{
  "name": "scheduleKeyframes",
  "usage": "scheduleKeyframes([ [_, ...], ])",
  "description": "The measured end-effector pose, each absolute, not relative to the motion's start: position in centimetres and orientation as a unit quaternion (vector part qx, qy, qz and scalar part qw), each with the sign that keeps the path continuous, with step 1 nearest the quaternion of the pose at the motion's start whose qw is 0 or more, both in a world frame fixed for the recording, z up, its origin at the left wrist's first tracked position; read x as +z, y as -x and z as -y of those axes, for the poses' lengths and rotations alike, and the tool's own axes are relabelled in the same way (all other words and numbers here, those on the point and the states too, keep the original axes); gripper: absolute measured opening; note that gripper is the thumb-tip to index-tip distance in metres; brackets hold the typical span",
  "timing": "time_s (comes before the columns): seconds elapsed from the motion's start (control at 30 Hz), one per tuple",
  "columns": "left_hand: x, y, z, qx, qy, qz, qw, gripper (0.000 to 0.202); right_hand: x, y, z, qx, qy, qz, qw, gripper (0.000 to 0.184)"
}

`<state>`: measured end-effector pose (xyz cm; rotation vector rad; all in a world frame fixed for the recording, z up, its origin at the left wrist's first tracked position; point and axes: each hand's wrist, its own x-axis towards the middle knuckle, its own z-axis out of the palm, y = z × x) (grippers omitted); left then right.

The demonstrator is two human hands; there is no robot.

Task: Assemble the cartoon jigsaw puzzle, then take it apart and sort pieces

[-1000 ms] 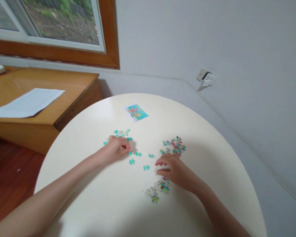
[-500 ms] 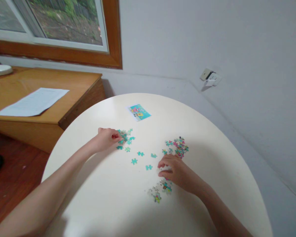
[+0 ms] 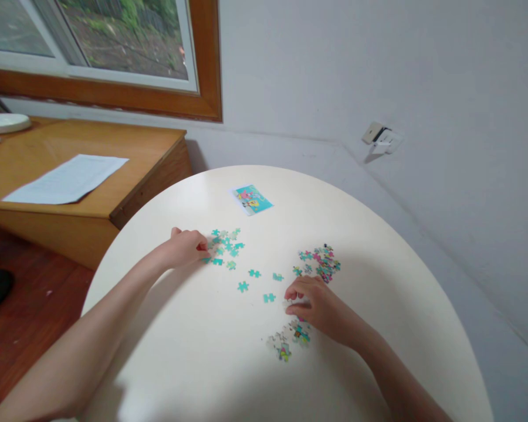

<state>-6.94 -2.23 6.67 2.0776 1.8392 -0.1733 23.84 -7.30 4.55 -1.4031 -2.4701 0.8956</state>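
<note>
My left hand point(image 3: 185, 247) is at the left edge of a loose cluster of teal puzzle pieces point(image 3: 227, 241). Its thumb and fingers pinch together on a small teal puzzle piece point(image 3: 206, 260), partly hidden by the fingertips. My right hand point(image 3: 313, 299) hovers low over the table, thumb and fingers curved and apart. Pale puzzle pieces point(image 3: 287, 303) show in and beside that gap. Above it sits a multicoloured pile of puzzle pieces point(image 3: 328, 264); below it, mixed pale and coloured pieces point(image 3: 284, 351). Several single teal pieces point(image 3: 243, 286) lie between the hands.
A picture card point(image 3: 254, 199) with cartoon figures lies toward the far side of the round white table point(image 3: 193, 351). To the left stands a wooden desk point(image 3: 145, 138) with a sheet of paper point(image 3: 70, 179). A wall socket point(image 3: 381, 138) is at the right.
My left hand has drawn back slightly left and down from the teal cluster, uncovering more pieces. My right hand has stayed nearly in place. The whole view has shifted a little.
</note>
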Motion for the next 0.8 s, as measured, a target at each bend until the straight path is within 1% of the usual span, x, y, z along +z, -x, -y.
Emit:
scheduleKeyframes([
  [0.2, 6.51, 6.77, 2.32, -0.065, -0.74, -0.645, 0.179, 0.021, 4.6, -23.81, 7.19, 0.301, 0.472, 0.825, 0.076, 0.007],
  [0.4, 6.1, 6.87, 2.17, -0.049, -0.738, -0.654, 0.155, 0.018, 4.7, -23.73, 7.25, 0.296, 0.47, 0.828, 0.082, 0.007],
  [0.63, 6.4, 6.8, 2.14, -0.035, -0.732, -0.66, 0.164, 0.024, 4.78, -23.66, 7.31, 0.29, 0.466, 0.83, 0.096, 0.008],
  [0.73, 6.46, 6.77, 2.16, -0.013, -0.733, -0.66, 0.164, 0.027, 5.03, -23.56, 7.36, 0.303, 0.468, 0.824, 0.101, 0.006],
  [0.8, 6.3, 6.59, 2.22, 0.011, -0.738, -0.655, 0.159, 0.027, 5.22, -23.47, 7.39, 0.32, 0.47, 0.817, 0.099, 0.009],
])
